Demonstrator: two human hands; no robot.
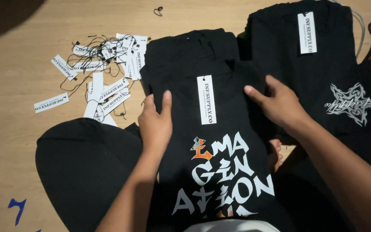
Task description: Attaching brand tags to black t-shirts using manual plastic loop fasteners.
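Note:
A folded black t-shirt with white and orange lettering lies in front of me, a white paper tag on its collar. My left hand grips its left edge, fingers on top. On the shirt's right edge my right hand holds the fabric, thumb pointing toward the tag. Under it lies another folded black shirt.
A second black shirt stack with a white tag and a grey star print sits at the right. Several loose white tags with black strings are scattered on the wooden floor. My dark-clad knee is at the lower left.

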